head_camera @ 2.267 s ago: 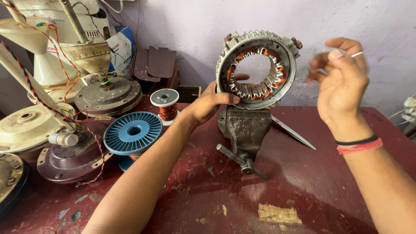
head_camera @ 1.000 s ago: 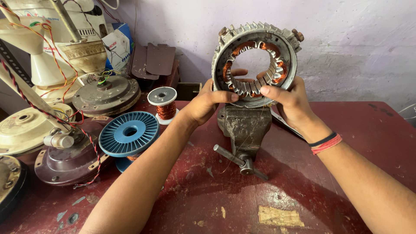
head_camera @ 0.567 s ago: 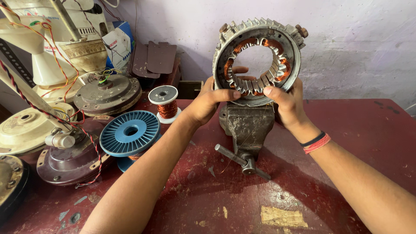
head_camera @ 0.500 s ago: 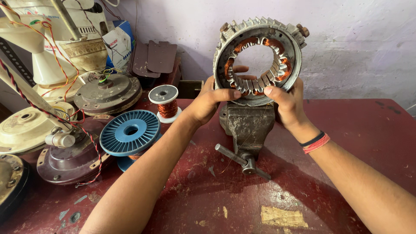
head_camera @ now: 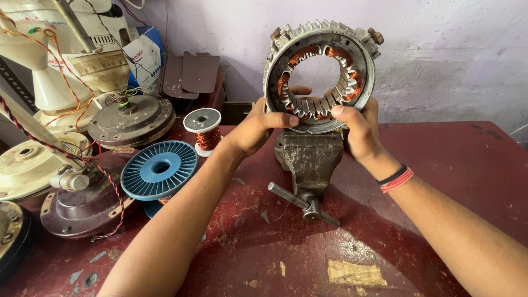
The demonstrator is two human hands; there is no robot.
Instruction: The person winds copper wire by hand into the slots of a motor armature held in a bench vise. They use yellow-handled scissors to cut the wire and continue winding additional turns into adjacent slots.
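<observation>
Head view, looking down at a red worktop [head_camera: 440, 165] against a pale wall. Upright in the middle, a metal stator ring [head_camera: 320, 74] with copper windings inside, seated on top of a grey bench vise [head_camera: 309, 159]. Left hand [head_camera: 258, 127] closed around the ring's lower left edge, thumb laid across the inner slots, fingertips showing through the opening. Right hand [head_camera: 358, 127] gripping the lower right edge, thumb on the front face, fingers wrapped behind; black and red bands on the wrist. Vise handle [head_camera: 302, 203] jutting forward over the worn surface. To the left, a blue spool [head_camera: 159, 169] lying flat, and just behind it a small spool of copper wire [head_camera: 203, 129] standing upright. Further left, a cluster of fan motor housings [head_camera: 131, 118] with red and yellow wires trailing across them
</observation>
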